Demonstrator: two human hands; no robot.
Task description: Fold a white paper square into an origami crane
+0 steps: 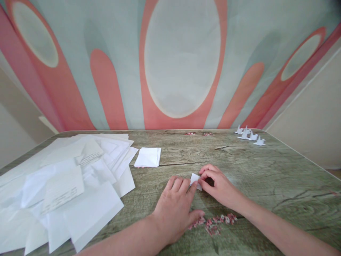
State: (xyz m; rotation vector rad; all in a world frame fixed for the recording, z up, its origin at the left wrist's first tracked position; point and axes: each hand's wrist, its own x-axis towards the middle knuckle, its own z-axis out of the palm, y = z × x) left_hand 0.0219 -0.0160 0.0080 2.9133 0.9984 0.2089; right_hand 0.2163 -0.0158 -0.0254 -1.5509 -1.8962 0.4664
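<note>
A small piece of folded white paper [195, 177] lies on the wood-grain table just right of the middle. My left hand [174, 199] rests on the table at its left, fingers stretched out, with the index fingertip pressing on the paper and the thumb spread away. From the right, my right hand [217, 183] pinches the paper's right edge between thumb and fingers. Part of the paper is hidden under the fingertips. Beyond my left hand sits a small stack of white paper squares [147, 157].
A broad, loose pile of white paper sheets [96, 209] covers the table's left side. Several small white folded paper cranes [245, 134] stand at the far right corner. Pink floral markings [213, 224] show on the table [279, 177]. A patterned wall [181, 57] rises behind it.
</note>
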